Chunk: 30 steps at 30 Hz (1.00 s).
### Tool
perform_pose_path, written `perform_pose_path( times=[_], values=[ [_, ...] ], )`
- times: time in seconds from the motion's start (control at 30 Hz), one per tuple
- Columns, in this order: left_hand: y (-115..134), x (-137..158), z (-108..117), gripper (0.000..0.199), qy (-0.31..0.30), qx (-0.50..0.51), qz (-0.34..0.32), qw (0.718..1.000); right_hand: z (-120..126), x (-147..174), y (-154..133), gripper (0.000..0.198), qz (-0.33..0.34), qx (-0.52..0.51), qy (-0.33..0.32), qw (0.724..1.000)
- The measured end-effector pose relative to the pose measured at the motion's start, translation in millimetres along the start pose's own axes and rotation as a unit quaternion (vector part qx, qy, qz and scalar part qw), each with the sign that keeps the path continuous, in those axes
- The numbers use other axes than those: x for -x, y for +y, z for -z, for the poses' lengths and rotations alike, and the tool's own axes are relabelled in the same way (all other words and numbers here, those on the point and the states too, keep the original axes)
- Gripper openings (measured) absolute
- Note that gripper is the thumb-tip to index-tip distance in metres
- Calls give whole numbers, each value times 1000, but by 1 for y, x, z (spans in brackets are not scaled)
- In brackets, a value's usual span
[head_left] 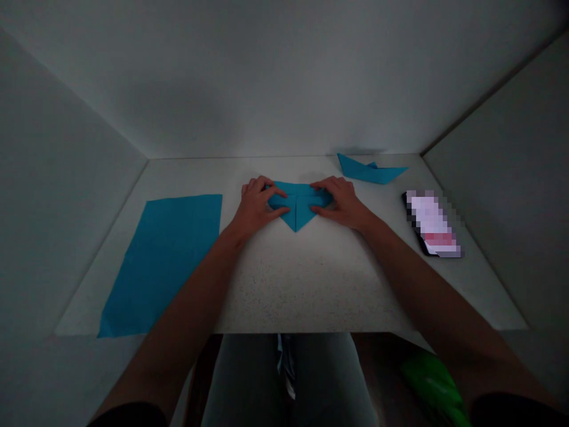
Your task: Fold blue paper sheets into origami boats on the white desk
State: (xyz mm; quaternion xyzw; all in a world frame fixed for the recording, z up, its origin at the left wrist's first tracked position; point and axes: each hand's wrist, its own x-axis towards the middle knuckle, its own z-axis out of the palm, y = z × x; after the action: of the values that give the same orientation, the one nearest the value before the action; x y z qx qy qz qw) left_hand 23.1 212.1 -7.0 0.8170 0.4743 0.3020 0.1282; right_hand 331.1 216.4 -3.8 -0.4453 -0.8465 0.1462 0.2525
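Note:
A partly folded sheet of blue paper [297, 204] lies on the white table in front of me, its pointed corner toward me and a straight edge at the far side. My left hand [260, 201] grips its left side, thumb and forefinger on the folded layers. On the right side, my right hand [338, 200] holds it the same way, fingertips pressed on the paper. A centre seam runs down between the two thumbs. The outer left and right corners are partly hidden under my fingers.
A finished blue paper boat [371, 171] sits by the back wall, right of centre. Nearer on the right lies a phone [433, 225] with its screen lit. A flat blue sheet [164, 261] lies at the left, reaching the table's front edge. Walls enclose the table [306, 284].

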Motion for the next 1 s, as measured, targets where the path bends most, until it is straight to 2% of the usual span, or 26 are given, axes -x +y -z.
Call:
perform_pose_path(
  times=[0.07,0.17,0.27,0.43,0.57,0.73,0.8,0.93,1.0],
  values=[
    [3,1,-3,23,-23,0,-15,1000,-3,0,2,54,-6,26,-7,1000],
    [8,4,-6,27,-65,12,-32,997,-6,0,4,54,3,20,-20,1000],
    [13,6,-5,43,-73,14,-36,997,-8,0,6,62,5,24,-17,1000],
    [14,7,-4,65,-72,9,-40,997,-12,4,8,85,-54,79,26,995],
    [15,9,-3,93,-61,-5,-42,997,-13,4,7,83,-78,87,30,993],
    [21,9,-1,122,-92,-36,-59,993,-10,2,5,80,-78,74,3,994],
    [22,9,-2,120,-95,-47,-48,993,-7,1,4,78,-68,68,-12,995],
    [18,9,-3,93,-76,-66,-2,995,-2,2,3,77,-61,45,-28,997],
    [15,9,-4,85,-75,-69,8,995,-1,2,2,80,-60,32,-33,997]
  ],
)
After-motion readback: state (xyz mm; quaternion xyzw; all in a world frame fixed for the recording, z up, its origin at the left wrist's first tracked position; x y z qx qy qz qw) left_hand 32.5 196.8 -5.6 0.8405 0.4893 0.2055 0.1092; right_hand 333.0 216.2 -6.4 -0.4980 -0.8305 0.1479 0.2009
